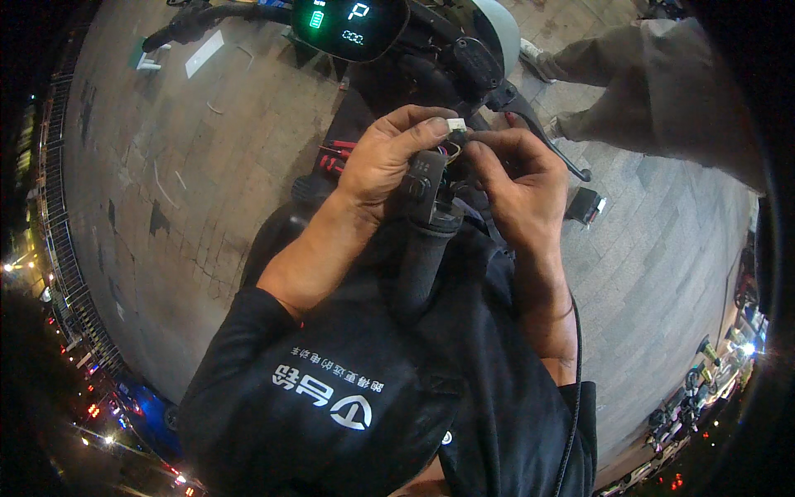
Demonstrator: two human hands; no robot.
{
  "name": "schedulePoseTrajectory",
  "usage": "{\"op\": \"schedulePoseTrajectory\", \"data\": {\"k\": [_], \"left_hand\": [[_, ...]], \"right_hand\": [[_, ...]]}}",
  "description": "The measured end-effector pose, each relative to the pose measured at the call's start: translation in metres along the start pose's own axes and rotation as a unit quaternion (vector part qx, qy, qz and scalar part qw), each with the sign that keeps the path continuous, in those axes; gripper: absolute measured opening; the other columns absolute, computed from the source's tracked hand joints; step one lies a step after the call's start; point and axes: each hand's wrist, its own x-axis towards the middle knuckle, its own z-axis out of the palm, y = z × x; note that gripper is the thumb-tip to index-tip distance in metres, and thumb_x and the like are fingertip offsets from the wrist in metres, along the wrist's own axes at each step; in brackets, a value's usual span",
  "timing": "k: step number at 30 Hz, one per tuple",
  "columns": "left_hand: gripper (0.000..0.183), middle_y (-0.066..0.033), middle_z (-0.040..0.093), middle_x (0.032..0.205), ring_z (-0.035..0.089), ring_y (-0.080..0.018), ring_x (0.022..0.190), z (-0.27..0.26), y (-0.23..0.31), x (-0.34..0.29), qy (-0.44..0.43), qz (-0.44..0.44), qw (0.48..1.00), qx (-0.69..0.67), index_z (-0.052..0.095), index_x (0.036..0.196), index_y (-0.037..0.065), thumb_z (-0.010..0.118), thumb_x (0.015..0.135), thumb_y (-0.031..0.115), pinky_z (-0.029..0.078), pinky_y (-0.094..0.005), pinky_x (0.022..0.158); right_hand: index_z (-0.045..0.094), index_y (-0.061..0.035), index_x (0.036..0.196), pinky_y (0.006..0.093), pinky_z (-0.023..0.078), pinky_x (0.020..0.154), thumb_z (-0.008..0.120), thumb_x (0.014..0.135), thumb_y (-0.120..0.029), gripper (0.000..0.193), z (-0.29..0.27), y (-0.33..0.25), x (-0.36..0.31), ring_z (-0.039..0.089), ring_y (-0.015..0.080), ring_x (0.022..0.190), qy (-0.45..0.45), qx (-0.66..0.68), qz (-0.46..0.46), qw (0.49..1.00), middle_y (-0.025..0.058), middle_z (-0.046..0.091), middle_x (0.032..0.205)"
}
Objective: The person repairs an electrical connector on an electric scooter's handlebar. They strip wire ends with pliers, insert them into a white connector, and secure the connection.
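Observation:
Between my hands is a small white plug connector (456, 124), pinched by the thumb and fingers of my left hand (381, 161). My right hand (523, 182) is closed at the plug's other side, its thumb and forefinger on the wires or a dark part there; its fingertips hide exactly what. Thin coloured wires (451, 151) run down from the plug into an opened handlebar switch housing (426, 176). Below the housing, a black rubber handlebar grip (421, 261) points toward my body.
A lit scooter display (351, 31) stands beyond my hands, with a brake lever (571, 163) to the right. Red-handled tools (333, 157) lie left of my left hand. A person's legs (613, 91) are at far right. A small black box (585, 205) sits on the paving.

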Motion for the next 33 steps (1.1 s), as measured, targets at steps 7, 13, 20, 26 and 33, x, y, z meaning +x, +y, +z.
{"op": "schedulePoseTrajectory", "data": {"k": [7,13,20,26,33], "left_hand": [[0.02,-0.0083,0.068,0.092,0.066,-0.0132,0.08,-0.001,0.001,0.0,-0.013,0.009,1.0,0.005,0.064,0.104,0.002,0.066,0.086,0.011,0.055,-0.0249,0.072],[0.023,-0.0095,0.068,0.093,0.066,-0.0151,0.081,-0.002,-0.001,0.004,-0.014,0.012,0.999,0.043,0.062,0.106,0.001,0.063,0.088,0.015,0.055,-0.028,0.074],[0.02,-0.008,0.067,0.096,0.066,-0.0143,0.084,-0.002,0.0,0.006,-0.037,0.001,0.999,-0.006,0.063,0.107,0.003,0.062,0.089,0.011,0.055,-0.0273,0.075],[0.025,-0.0092,0.067,0.099,0.066,-0.0149,0.085,-0.001,-0.001,0.005,-0.04,0.009,0.999,-0.013,0.061,0.113,0.002,0.06,0.09,0.012,0.055,-0.028,0.077],[0.025,-0.0084,0.067,0.097,0.066,-0.0143,0.083,-0.003,-0.005,0.007,-0.034,0.018,0.999,0.014,0.061,0.111,0.002,0.061,0.09,0.014,0.056,-0.0277,0.073]], "right_hand": [[0.067,0.0018,0.091,0.0236,0.051,0.066,0.069,0.081,-0.007,0.013,-0.002,0.003,0.002,0.065,0.011,0.072,0.002,-0.05,-0.005,0.999,0.0074,0.069,0.08],[0.066,0.0018,0.092,0.0238,0.051,0.067,0.067,0.081,-0.006,0.013,-0.003,0.002,0.004,0.064,0.0104,0.073,0.003,-0.051,-0.007,0.999,0.0071,0.068,0.079],[0.065,0.0005,0.091,0.023,0.05,0.067,0.066,0.08,-0.005,0.012,-0.003,0.009,0.003,0.063,0.0095,0.073,0.026,-0.046,-0.04,0.998,0.005,0.067,0.08],[0.064,0.0003,0.095,0.024,0.051,0.069,0.064,0.081,-0.003,0.014,-0.004,0.012,0.004,0.064,0.0106,0.076,0.033,-0.033,-0.048,0.998,0.0056,0.067,0.083],[0.062,0.0009,0.102,0.0249,0.052,0.073,0.062,0.081,0.001,0.021,-0.007,0.012,0.007,0.065,0.0125,0.081,0.013,-0.015,-0.066,0.998,0.0074,0.067,0.091]]}}
